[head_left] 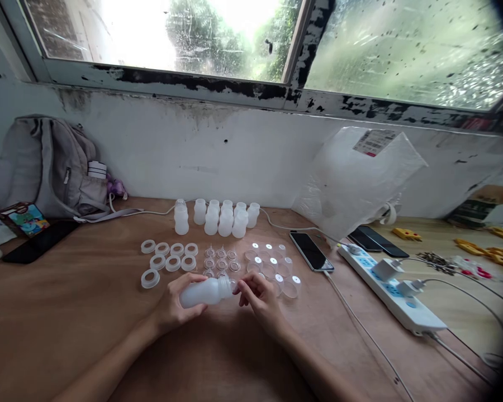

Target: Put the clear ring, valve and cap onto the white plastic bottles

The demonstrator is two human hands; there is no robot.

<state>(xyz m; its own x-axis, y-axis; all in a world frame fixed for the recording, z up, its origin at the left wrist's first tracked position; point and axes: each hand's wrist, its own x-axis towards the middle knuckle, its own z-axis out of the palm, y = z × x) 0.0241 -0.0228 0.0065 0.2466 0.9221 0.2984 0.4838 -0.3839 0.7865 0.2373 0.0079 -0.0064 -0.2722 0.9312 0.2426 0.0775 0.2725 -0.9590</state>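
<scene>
My left hand (176,304) is wrapped round a frosted white bottle (205,293), tilted on its side with its neck to the right. At the bottle's mouth, my right hand (260,296) pinches a small clear nipple (233,286). Just beyond the hands lie several clear nipples (221,254) in rows. White rings (172,263) are laid out to their left, and clear caps (270,269) to their right. Frosted bottles (225,220) stand upright in a group farther back; the leftmost (181,218) has a clear piece on top.
On the right are a phone (311,251) with a cable, a white power strip (392,290) with chargers, and a plastic bag (360,178) against the wall. A grey backpack (46,167) and a dark phone (39,242) lie at the left.
</scene>
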